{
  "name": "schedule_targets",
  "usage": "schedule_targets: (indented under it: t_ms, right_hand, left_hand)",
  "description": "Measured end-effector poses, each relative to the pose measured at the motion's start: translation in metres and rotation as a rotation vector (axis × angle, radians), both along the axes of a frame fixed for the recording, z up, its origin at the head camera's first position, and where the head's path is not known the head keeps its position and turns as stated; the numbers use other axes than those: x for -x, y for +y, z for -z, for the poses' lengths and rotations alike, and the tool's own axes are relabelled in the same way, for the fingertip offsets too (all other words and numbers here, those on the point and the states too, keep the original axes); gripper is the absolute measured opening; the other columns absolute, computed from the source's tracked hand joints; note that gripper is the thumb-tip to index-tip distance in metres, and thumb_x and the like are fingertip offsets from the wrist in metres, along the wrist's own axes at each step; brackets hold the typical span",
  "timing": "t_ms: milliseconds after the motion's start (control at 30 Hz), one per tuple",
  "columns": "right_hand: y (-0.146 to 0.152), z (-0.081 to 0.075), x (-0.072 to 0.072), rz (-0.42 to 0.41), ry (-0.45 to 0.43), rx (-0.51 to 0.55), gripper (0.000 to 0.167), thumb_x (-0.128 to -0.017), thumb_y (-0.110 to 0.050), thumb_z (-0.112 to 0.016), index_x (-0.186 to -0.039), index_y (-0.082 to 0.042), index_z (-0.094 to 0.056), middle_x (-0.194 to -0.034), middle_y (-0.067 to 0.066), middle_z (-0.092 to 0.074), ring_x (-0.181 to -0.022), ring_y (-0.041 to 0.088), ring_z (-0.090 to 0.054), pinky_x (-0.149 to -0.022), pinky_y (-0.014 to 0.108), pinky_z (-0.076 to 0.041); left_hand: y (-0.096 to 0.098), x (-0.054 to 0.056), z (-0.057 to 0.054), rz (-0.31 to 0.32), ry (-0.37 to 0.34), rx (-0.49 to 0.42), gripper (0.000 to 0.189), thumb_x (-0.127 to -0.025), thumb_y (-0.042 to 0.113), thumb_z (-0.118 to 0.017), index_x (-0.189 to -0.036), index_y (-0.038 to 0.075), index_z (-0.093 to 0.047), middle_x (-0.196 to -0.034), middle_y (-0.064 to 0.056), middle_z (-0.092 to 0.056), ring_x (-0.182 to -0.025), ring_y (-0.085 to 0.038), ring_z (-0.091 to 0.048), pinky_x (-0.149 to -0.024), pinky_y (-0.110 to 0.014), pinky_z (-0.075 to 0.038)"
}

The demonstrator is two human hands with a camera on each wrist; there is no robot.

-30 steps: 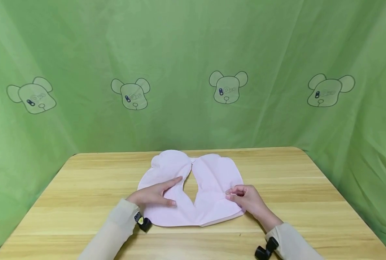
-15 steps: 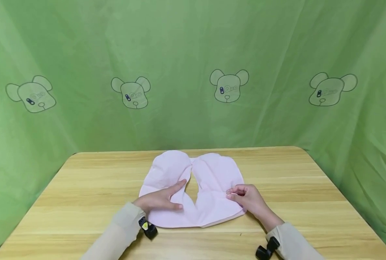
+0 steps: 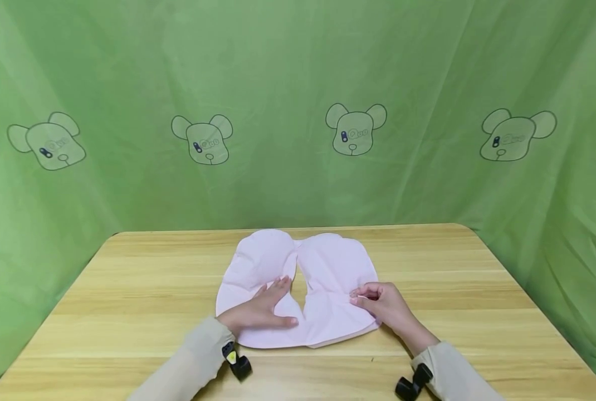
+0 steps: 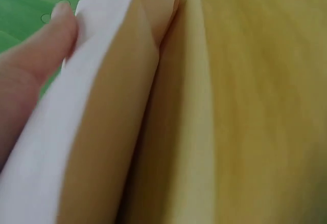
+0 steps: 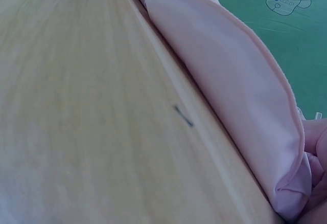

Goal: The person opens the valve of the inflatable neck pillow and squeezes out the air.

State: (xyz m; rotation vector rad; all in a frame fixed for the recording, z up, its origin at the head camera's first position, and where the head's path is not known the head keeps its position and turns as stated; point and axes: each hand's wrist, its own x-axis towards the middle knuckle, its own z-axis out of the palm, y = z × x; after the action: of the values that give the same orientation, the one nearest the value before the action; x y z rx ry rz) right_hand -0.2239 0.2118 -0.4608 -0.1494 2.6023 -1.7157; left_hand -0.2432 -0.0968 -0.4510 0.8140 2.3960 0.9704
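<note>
A pale pink cloth (image 3: 335, 264) lay on the middle of the far half of the table, two rounded lobes pointing away from the person and a narrow opening between them, through which the wood showed. The left hand (image 3: 260, 310) rested on its left half, fingers straight, the thumb spread away from them toward the lower end of the opening. The right hand (image 3: 385, 305) pinched the cloth near its right edge between thumb and fingers; in the right wrist view the fabric puckered there. Pale sleeves (image 3: 185, 362) covered both forearms, and each wrist carried a small black device (image 3: 240, 367), the left one with a yellow patch. Around the cloth spread the wood-grained table (image 3: 137, 301), a short dark mark (image 5: 184, 116) on its near side. Behind hung a green curtain (image 3: 278, 61) printed with four bear heads (image 3: 353, 133).
</note>
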Motion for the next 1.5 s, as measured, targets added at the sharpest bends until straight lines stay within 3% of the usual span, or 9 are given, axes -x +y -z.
schedule_targets:
  t_ms: [500, 933, 1167, 1500]
  right_hand:
    - [0.001, -0.001, 0.0, 0.001, -0.01, -0.01, 0.014, -0.079, -0.01, -0.075, -0.085, 0.002, -0.07, -0.089, 0.009, -0.072, -0.073, 0.006, -0.059, -0.059, 0.018, -0.046]
    - [0.001, -0.001, -0.001, -0.003, -0.01, 0.001, 0.015, -0.08, -0.011, -0.075, -0.086, 0.002, -0.07, -0.089, 0.01, -0.072, -0.072, 0.006, -0.058, -0.058, 0.019, -0.045]
    - [0.001, -0.001, -0.001, -0.009, -0.008, 0.004, 0.015, -0.079, -0.009, -0.075, -0.087, 0.003, -0.07, -0.087, 0.01, -0.071, -0.071, 0.006, -0.058, -0.059, 0.019, -0.046]
    - [0.002, 0.001, -0.001, -0.019, -0.003, 0.017, 0.016, -0.079, -0.008, -0.075, -0.087, 0.004, -0.07, -0.088, 0.012, -0.071, -0.071, 0.006, -0.059, -0.06, 0.019, -0.047]
  left_hand:
    - [0.015, -0.001, 0.007, -0.022, 0.12, 0.148, 0.103, -0.08, 0.06, -0.062, -0.151, 0.006, -0.011, -0.158, -0.006, -0.001, -0.145, -0.023, 0.004, -0.115, -0.046, 0.006]
    - [0.018, -0.001, 0.012, -0.001, 0.25, 0.247, 0.107, -0.076, 0.062, -0.065, -0.151, 0.006, -0.013, -0.158, -0.008, -0.003, -0.145, -0.024, -0.001, -0.116, -0.047, -0.001]
    - [0.017, -0.002, 0.01, 0.025, 0.258, 0.278, 0.103, -0.08, 0.063, -0.06, -0.151, 0.007, -0.01, -0.158, -0.007, 0.0, -0.145, -0.024, 0.002, -0.116, -0.047, 0.0]
    - [0.016, 0.002, 0.008, 0.05, 0.206, 0.261, 0.101, -0.081, 0.059, -0.062, -0.151, 0.008, -0.01, -0.158, -0.004, 0.001, -0.145, -0.022, 0.003, -0.116, -0.044, 0.001]
